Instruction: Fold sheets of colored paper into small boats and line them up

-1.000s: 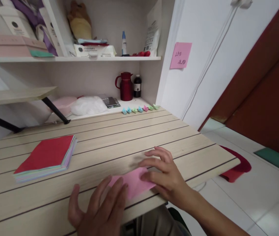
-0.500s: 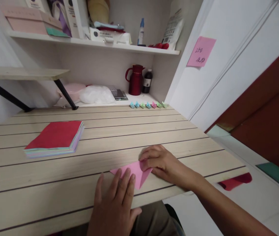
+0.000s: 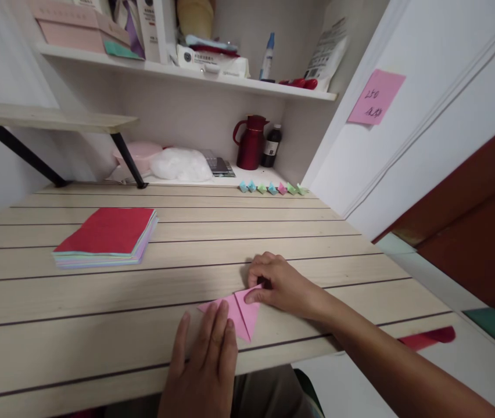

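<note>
A pink sheet of origami paper (image 3: 243, 316), folded into a small pointed shape, lies on the slatted wooden table near its front edge. My left hand (image 3: 206, 354) lies flat with fingers stretched out, its fingertips pressing the left part of the paper. At the paper's upper right corner, my right hand (image 3: 273, 284) pinches a folded flap between thumb and forefinger. A straight crease or flap edge runs down the paper between the two hands. The paper's left part is partly hidden under my left fingers.
A stack of coloured square paper (image 3: 108, 232), red on top, sits at the left. Several small folded paper pieces (image 3: 272, 188) line the table's back edge. Behind them stand a dark red jug (image 3: 251, 144) and a dark bottle (image 3: 272, 146). A black-legged raised shelf (image 3: 56, 118) stands at the back left.
My right hand has brought the right corner flap over to the left, so a folded strip now shows on the paper. The left hand stays on the paper. The view has shifted slightly.
</note>
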{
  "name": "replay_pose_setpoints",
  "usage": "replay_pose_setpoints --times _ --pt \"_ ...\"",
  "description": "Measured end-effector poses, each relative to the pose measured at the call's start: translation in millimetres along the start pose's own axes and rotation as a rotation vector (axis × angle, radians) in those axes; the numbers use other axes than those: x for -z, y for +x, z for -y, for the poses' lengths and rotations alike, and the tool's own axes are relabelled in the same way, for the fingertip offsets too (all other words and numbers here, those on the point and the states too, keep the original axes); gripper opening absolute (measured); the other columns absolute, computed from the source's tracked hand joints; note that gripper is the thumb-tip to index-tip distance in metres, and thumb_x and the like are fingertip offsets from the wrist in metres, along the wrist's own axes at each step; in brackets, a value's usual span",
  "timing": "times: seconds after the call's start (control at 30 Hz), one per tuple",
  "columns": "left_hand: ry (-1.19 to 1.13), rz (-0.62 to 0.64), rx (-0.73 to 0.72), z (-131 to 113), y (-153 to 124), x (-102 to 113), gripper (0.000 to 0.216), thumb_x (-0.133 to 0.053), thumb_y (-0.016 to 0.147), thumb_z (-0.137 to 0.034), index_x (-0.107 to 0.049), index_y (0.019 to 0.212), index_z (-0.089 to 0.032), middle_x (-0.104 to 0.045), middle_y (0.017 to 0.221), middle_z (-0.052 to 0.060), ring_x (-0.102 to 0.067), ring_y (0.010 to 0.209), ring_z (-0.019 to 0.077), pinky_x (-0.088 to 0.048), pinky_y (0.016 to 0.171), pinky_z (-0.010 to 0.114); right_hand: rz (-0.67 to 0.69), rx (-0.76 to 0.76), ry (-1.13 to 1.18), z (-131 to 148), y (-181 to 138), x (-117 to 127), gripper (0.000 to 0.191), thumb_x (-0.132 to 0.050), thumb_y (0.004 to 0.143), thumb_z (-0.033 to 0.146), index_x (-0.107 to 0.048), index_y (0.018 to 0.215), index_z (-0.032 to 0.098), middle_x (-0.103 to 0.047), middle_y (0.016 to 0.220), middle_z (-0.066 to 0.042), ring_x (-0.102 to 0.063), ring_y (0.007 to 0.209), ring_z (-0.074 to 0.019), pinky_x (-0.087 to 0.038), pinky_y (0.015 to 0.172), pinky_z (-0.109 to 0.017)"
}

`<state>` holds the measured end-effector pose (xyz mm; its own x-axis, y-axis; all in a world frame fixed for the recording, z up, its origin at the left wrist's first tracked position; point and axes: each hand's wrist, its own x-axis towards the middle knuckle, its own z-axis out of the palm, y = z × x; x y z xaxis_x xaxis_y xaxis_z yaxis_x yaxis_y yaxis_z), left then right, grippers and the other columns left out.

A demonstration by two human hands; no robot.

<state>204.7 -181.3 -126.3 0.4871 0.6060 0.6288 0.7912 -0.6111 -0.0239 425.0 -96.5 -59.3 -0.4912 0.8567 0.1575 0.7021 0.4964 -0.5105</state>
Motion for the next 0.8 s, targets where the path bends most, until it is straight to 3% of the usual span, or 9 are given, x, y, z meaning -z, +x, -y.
replay_pose_setpoints --times 0.17,0.3,0.43,0.5,0.57,0.6,0.7,0.8 --pt "0.041 0.021 -0.031 4.1 -0.4 1.4 0.042 -0.042 0.093 -0.026 -0.057 0.131 -0.014 -0.057 0.14 0.011 -0.048 0.132 0.0232 -0.008 0.122 0.045 -0.004 -0.032 -0.038 1.7 2.3 -5.4 0.029 -0.082 0.074 0.037 -0.059 0.073 0.02 -0.062 0.081 0.001 -0.053 0.085 -0.0183 -0.034 0.079 -0.032" --pt "0.12 0.08 -0.053 3.7 3.2 4.4 0.059 -0.041 0.088 -0.014 -0.04 0.146 -0.029 -0.054 0.144 0.009 -0.052 0.13 0.0232 -0.006 0.12 0.05 -0.008 -0.062 -0.098 3.7 3.7 -7.3 0.033 -0.082 0.072 0.044 -0.059 0.074 0.021 -0.062 0.082 0.0 -0.054 0.085 -0.0197 -0.035 0.078 -0.033" --pt "0.106 0.086 -0.011 2.6 2.3 1.0 0.063 -0.04 0.083 -0.01 -0.046 0.141 -0.035 -0.054 0.144 0.009 -0.053 0.128 0.0253 -0.01 0.117 0.057 -0.165 -0.157 -0.23 6.0 -7.4 -1.0 0.037 -0.077 0.078 0.031 -0.061 0.111 0.026 -0.062 0.114 -0.006 -0.058 0.102 -0.0247 -0.04 0.087 -0.04" --pt "0.108 0.083 -0.017 2.8 1.4 -1.3 0.064 -0.042 0.081 -0.009 -0.049 0.139 -0.035 -0.054 0.143 0.009 -0.053 0.127 0.0261 -0.011 0.117 0.058 -0.305 -0.195 -0.363 12.2 -21.8 0.4 0.048 -0.063 0.086 0.017 -0.052 0.132 0.025 -0.054 0.134 -0.012 -0.052 0.121 -0.0282 -0.037 0.098 -0.047" --pt "0.122 0.082 -0.029 2.8 1.0 -2.6 0.066 -0.043 0.079 -0.008 -0.05 0.139 -0.035 -0.055 0.143 0.009 -0.054 0.126 0.0264 -0.012 0.116 0.058 -0.358 -0.153 -0.446 22.1 -40.5 -3.3 0.054 -0.053 0.09 0.013 -0.042 0.143 0.023 -0.045 0.146 -0.014 -0.041 0.135 -0.0293 -0.031 0.108 -0.051" --pt "0.124 0.085 -0.033 2.7 1.1 -2.6 0.067 -0.043 0.078 -0.008 -0.05 0.139 -0.035 -0.054 0.143 0.009 -0.054 0.127 0.0267 -0.013 0.115 0.058 -0.335 -0.09 -0.453 27.3 -50.3 -6.9 0.057 -0.053 0.093 0.019 -0.036 0.147 0.022 -0.042 0.15 -0.013 -0.036 0.139 -0.0296 -0.027 0.112 -0.052" --pt "0.108 0.11 -0.022 1.9 1.8 -1.1 0.066 -0.045 0.077 -0.01 -0.051 0.138 -0.035 -0.054 0.144 0.009 -0.051 0.129 0.0278 -0.013 0.115 0.059 -0.081 0.157 -0.443 36.8 -75.7 -18.4 0.074 -0.055 0.093 0.048 -0.023 0.154 0.021 -0.04 0.153 -0.01 -0.025 0.146 -0.0326 -0.02 0.116 -0.055" --pt "0.085 0.135 0.009 2.1 2.6 1.2 0.066 -0.045 0.078 -0.012 -0.05 0.138 -0.037 -0.054 0.144 0.008 -0.051 0.129 0.0277 -0.012 0.115 0.059 -0.008 0.086 -0.439 34.2 -87.9 -18.3 0.074 -0.048 0.095 0.053 -0.02 0.155 0.019 -0.035 0.155 -0.012 -0.024 0.146 -0.0338 -0.021 0.115 -0.058"
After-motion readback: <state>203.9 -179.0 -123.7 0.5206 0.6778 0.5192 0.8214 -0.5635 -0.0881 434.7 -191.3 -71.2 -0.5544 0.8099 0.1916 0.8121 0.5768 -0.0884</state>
